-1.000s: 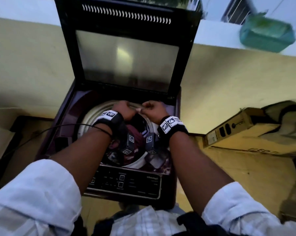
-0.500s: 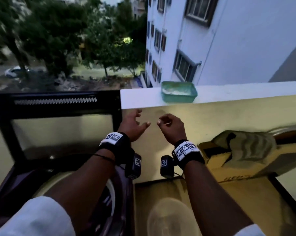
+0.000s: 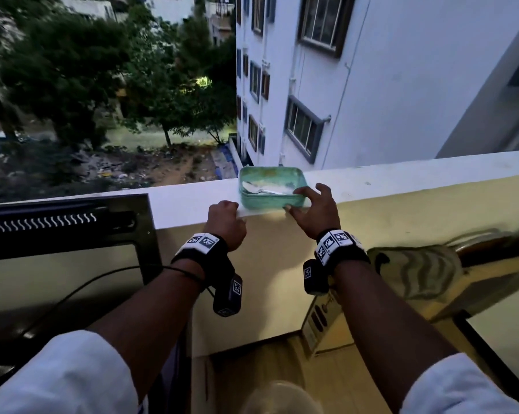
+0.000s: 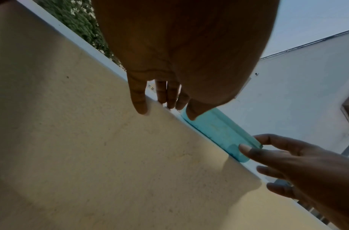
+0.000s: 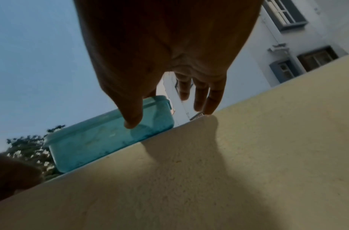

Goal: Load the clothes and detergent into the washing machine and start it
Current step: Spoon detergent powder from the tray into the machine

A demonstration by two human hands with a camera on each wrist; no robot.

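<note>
Washing machine (image 3: 67,249): at the left edge of the head view, only its raised lid shows – the drum and any clothes inside are out of sight, so whether loading is finished cannot be told.
Ledge (image 3: 401,180): white-topped wall running across in front of the person, with the tub standing on it.
Tub (image 3: 271,188): green plastic, open, with a spoon (image 3: 259,189) lying in whitish powder – likely the detergent.
Right hand (image 3: 315,212): fingers spread and relaxed around the tub's right corner; the thumb is at the near wall, the index at the rim. It looks about to take hold, not yet gripping.
Left hand (image 3: 225,221): resting on the ledge edge just left of the tub, thumb on the wall face, fingers bent loosely over the top, holding nothing.
Progress: my reading is that the detergent step is just starting.
Left to do: lift the tub or spoon, dose the drum, shut the lid, start the machine.
</note>
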